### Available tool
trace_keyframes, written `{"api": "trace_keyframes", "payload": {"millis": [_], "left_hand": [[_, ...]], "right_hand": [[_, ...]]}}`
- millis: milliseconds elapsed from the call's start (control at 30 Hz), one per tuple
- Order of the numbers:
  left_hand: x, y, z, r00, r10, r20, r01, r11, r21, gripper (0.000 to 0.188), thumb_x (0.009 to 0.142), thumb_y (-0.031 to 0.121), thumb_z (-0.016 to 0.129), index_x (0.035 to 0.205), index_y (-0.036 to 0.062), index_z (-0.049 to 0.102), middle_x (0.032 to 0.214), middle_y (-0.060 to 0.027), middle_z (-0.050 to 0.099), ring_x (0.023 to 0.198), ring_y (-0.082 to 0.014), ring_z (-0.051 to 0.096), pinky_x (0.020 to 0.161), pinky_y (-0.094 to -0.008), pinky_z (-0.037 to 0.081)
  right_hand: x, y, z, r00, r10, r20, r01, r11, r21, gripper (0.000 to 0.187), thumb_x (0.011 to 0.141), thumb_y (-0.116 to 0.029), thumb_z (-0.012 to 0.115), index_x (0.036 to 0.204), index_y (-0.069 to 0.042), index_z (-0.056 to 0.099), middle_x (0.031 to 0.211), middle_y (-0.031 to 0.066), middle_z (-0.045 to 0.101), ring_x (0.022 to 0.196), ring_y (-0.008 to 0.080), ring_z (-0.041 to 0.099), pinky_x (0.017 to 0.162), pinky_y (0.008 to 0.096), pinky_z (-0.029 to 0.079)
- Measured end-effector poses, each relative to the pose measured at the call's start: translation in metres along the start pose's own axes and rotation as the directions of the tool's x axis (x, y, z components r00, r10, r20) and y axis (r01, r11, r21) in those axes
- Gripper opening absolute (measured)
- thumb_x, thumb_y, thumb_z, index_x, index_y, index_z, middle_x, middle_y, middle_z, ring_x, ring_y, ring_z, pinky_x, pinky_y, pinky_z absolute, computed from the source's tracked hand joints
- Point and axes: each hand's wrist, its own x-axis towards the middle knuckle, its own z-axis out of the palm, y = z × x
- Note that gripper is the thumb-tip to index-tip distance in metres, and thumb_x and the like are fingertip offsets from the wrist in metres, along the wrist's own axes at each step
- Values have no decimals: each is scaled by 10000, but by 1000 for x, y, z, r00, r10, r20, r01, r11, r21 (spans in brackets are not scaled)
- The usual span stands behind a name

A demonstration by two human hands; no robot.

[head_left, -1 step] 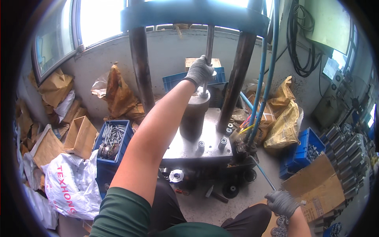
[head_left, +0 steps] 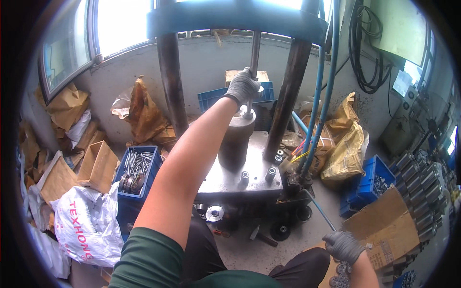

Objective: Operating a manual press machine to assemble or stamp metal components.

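My left hand (head_left: 243,87), in a grey glove, is closed round an upright steel shaft (head_left: 256,50) at the middle of a press. The shaft's lower end meets a thick metal cylinder (head_left: 235,141), which stands on the press's steel bed plate (head_left: 211,185). Low on the right, my gloved right hand (head_left: 343,246) grips the near end of a thin lever (head_left: 319,210) that slants up to the press's side. Small ring-shaped metal parts (head_left: 271,173) stand on the plate's right half.
Dark columns (head_left: 170,81) flank the cylinder under a blue crossbeam (head_left: 230,21). Blue hoses (head_left: 319,96) run down at the right. Left lies a blue crate (head_left: 153,175) of metal pins, beside a white sack (head_left: 86,225). A hammer (head_left: 261,236) lies below the plate; cardboard (head_left: 384,230) lies right.
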Motion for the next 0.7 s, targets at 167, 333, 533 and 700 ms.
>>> {"api": "trace_keyframes", "payload": {"millis": [167,333,533,700], "left_hand": [[2,-5,5,999,-42,-7,41,997,-69,315,810,100,734,1081,-5,614,860,-163,719,815,-260,751,739,-362,626],[-4,-1,-1,997,-71,-9,70,995,-68,270,835,86,702,1081,11,624,869,-167,725,798,-257,757,729,-364,639],[-12,14,-5,994,-108,-6,105,978,-181,234,841,87,700,1055,23,631,861,-163,726,797,-272,756,729,-369,639],[-11,16,3,998,-53,-27,52,998,-40,217,853,74,684,1053,15,624,863,-153,728,797,-261,757,721,-367,639]], "right_hand": [[2,-3,-33,953,86,-290,-31,981,190,230,900,-152,624,1089,-80,734,1000,200,727,932,373,710,845,456,569],[61,-1,-79,444,-26,-896,125,992,33,190,886,-27,656,1074,-29,683,970,200,702,901,399,687,812,457,562],[126,48,-142,239,53,-970,135,987,87,171,932,-4,619,1082,17,697,1000,221,721,928,380,710,855,429,564],[118,47,-133,338,121,-933,103,981,165,218,935,-52,635,1127,19,710,1059,225,735,999,367,725,914,400,567]]}}
